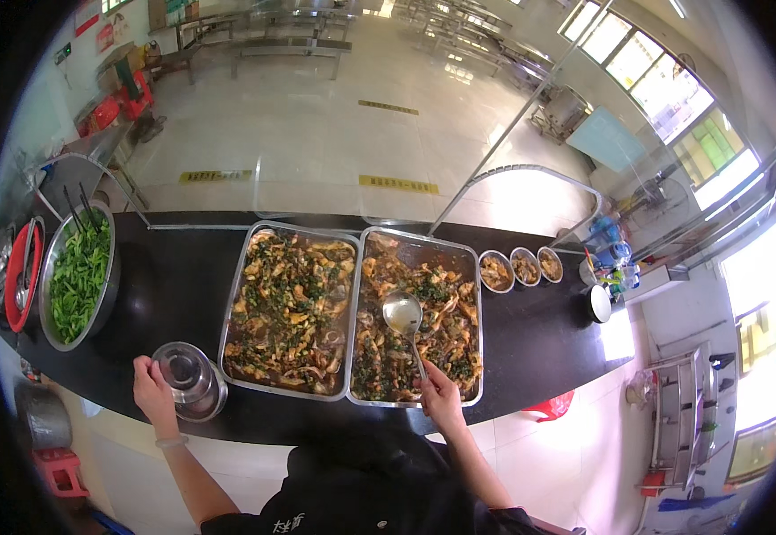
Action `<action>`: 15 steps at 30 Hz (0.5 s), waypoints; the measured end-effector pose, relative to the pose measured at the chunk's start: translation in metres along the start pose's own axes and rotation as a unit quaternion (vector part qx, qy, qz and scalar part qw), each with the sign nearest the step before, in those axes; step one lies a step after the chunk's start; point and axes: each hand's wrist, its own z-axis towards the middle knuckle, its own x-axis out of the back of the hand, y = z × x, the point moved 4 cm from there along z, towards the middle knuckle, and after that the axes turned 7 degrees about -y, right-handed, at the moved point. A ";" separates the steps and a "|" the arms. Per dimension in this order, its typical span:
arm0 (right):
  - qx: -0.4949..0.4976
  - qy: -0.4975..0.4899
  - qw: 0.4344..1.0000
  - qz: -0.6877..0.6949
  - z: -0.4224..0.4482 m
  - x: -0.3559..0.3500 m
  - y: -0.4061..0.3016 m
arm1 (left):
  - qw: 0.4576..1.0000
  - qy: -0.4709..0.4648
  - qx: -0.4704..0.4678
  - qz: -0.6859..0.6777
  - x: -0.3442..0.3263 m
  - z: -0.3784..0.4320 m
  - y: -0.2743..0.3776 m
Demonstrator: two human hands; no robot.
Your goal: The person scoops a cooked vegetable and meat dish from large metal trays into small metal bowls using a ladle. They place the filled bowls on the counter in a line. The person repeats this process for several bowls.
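Observation:
My right hand (pixel 440 396) is closed around the handle of a metal ladle (pixel 402 313), whose bowl rests over the food in the right steel tray (pixel 480 321). A second steel tray (pixel 230 321) of cooked meat pieces with chopped greens stands against it on the left. My left hand (pixel 154 388) grips the left edge of the top bowl in a stack of round stainless steel bowls (pixel 190 376). These sit near the counter's front edge, left of the trays.
A large steel basin (pixel 112 287) of cut greens with black chopsticks and a red-rimmed container (pixel 15 284) stand on the dark counter (pixel 167 274) at left. Three small bowls of food (pixel 496 272) are right of the trays. A metal rail (pixel 207 227) runs along the far edge.

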 end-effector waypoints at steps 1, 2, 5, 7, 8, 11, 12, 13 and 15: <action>0.020 0.007 1.000 -0.023 0.003 0.003 0.001 | 1.000 0.008 0.001 -0.005 0.003 0.002 0.001; 0.041 0.012 0.998 -0.046 0.004 0.007 0.002 | 0.999 0.018 -0.013 -0.031 0.004 0.001 0.003; 0.095 0.062 0.984 -0.140 0.016 0.039 0.021 | 0.989 0.056 -0.008 -0.135 0.005 0.000 0.015; 0.166 0.090 0.939 -0.288 0.025 0.054 -0.016 | 0.970 0.049 0.020 -0.239 0.002 -0.006 0.021; 0.147 0.088 0.927 -0.333 0.034 0.064 -0.025 | 0.953 0.027 0.046 -0.300 0.000 -0.012 0.028; 0.262 0.109 0.858 -0.428 0.069 0.086 -0.062 | 0.894 -0.041 0.087 -0.437 -0.007 -0.033 0.060; 0.264 0.103 0.845 -0.453 0.085 0.092 -0.070 | 0.848 -0.054 0.127 -0.511 -0.013 -0.043 0.078; 0.252 0.089 0.834 -0.483 0.097 0.093 -0.083 | 0.795 -0.064 0.167 -0.579 -0.017 -0.053 0.090; 0.245 0.072 0.800 -0.544 0.127 0.097 -0.089 | 0.770 -0.079 0.177 -0.608 -0.032 -0.075 0.102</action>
